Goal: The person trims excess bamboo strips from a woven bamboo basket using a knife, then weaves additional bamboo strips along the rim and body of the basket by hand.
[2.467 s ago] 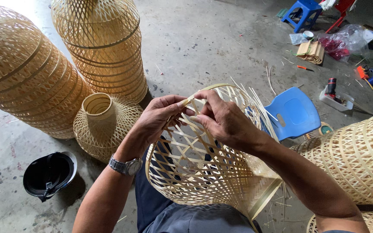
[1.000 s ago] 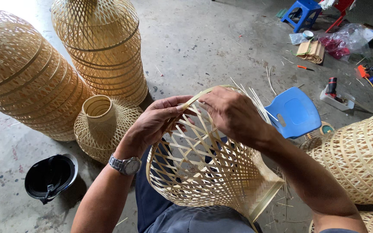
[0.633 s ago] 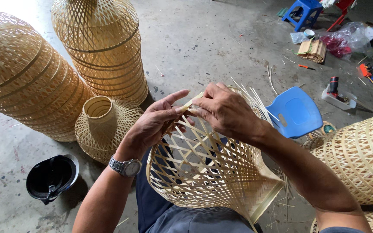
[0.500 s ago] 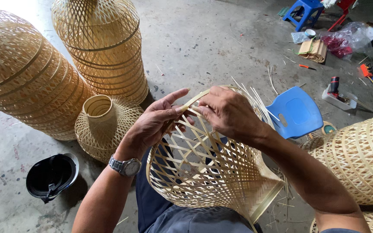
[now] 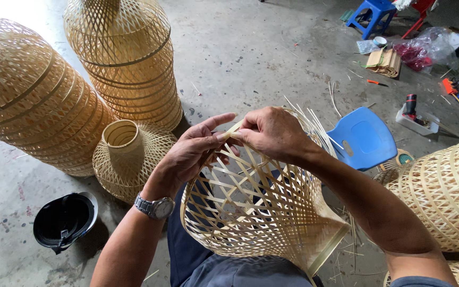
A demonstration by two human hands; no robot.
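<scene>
A half-woven bamboo lampshade [image 5: 256, 212] rests on my lap, its open lattice end toward the floor ahead and loose strip ends [image 5: 314, 119] sticking out at the far rim. My left hand [image 5: 192, 151], with a metal watch on the wrist, lies on the near-left rim with fingers stretched and thumb pressing a bamboo strip [image 5: 233, 129]. My right hand [image 5: 272, 133] pinches the same strip from the right, fingers curled over the rim. The two hands meet at the top edge of the weave.
Two tall stacks of finished woven shades [image 5: 27, 101] [image 5: 126, 58] stand at the left, a small single shade [image 5: 126, 159] before them. A black helmet [image 5: 62, 220] lies lower left. A blue plastic seat [image 5: 362, 138], another woven shade [image 5: 444, 191] and scattered tools [image 5: 410, 109] are at the right.
Both hands have kept working along the shade's top rim; the left fingers have stretched out and the shade has turned slightly. Nothing else moved.
</scene>
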